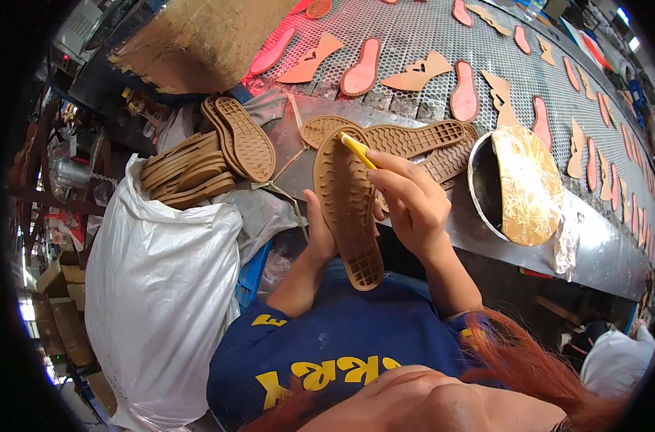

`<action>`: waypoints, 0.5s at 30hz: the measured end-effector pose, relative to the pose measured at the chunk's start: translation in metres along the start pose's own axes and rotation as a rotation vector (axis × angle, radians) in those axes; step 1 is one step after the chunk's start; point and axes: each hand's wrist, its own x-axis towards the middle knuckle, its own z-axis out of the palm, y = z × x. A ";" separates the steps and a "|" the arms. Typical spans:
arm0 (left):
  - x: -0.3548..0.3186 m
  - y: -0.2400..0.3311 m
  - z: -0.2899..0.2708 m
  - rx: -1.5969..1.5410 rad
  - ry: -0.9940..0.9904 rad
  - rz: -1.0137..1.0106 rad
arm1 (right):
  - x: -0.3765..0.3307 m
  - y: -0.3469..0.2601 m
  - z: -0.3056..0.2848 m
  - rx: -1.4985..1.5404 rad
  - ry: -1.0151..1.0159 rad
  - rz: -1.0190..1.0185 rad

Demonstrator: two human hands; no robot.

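My left hand (320,229) holds a tan rubber shoe sole (348,209) from behind, tread side toward me, tilted upright in front of my chest. My right hand (408,196) grips a yellow-handled brush (358,150) whose tip touches the upper part of that sole. Just behind it, several more tan soles (414,138) lie on the metal edge of the conveyor.
A stack of tan soles (198,169) rests on a big white sack (162,288) at my left. A round pot (486,194) with a glue-coated board (529,183) stands at the right. The mesh conveyor (428,29) carries pink insoles (362,66) and tan cut pieces.
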 end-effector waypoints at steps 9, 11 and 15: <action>-0.005 -0.004 -0.002 0.041 0.047 -0.006 | -0.004 0.003 0.002 -0.064 -0.029 -0.116; -0.005 -0.003 -0.003 0.025 0.058 -0.012 | -0.003 0.002 0.000 -0.009 -0.042 -0.133; -0.006 0.001 -0.011 -0.027 -0.028 -0.033 | -0.003 0.004 -0.003 0.038 -0.096 -0.162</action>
